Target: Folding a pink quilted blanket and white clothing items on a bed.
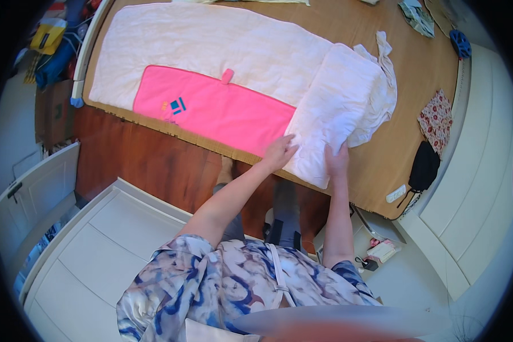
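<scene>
A long white padded quilt [248, 38] lies spread over the bed, its right end folded into a white section [329, 98]. Along its near edge is a pink fabric panel [209, 111] with a small pink tab and a teal printed mark. My left hand [280, 153] rests at the left edge of the folded section, beside the pink panel, its fingers apart. My right hand [337, 160] touches the near right side of the fold; whether its fingers grip the cloth cannot be told. Crumpled white fabric [378, 111] lies just right of the fold.
The bed's tan mat [380, 171] carries a floral cloth [437, 122], a black cloth item [424, 166] and a white remote [396, 193] at the right. A blue mesh object [460, 43] is beyond them. A white cabinet [124, 222] stands behind me at left.
</scene>
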A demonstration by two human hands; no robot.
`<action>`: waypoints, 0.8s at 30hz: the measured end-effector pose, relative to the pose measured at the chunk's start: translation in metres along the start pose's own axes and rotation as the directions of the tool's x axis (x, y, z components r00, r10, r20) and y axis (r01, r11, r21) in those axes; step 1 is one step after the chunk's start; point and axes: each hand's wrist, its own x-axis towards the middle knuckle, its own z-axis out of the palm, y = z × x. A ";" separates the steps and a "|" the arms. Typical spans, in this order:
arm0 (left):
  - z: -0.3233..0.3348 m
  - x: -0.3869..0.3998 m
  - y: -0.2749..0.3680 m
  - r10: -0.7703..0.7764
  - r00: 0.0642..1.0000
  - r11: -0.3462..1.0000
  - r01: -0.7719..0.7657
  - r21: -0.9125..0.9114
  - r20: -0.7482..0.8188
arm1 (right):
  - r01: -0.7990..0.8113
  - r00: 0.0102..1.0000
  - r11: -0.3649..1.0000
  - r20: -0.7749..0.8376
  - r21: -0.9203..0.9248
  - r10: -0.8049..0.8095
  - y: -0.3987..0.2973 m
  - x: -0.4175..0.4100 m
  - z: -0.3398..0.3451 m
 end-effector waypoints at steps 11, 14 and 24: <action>-0.111 -0.011 -0.039 -0.173 0.934 0.414 0.358 -0.837 0.313 | 0.296 0.910 0.955 0.299 0.012 -0.286 -0.140 -0.012 0.115; -0.141 -0.024 -0.034 -0.290 0.911 0.386 0.392 -0.835 0.293 | 0.064 0.920 0.996 0.383 0.061 -0.083 -0.133 -0.020 0.116; -0.158 -0.005 -0.081 -0.421 0.906 0.749 0.377 -0.545 0.048 | -0.419 0.872 0.898 0.217 -0.136 0.439 0.012 0.008 0.131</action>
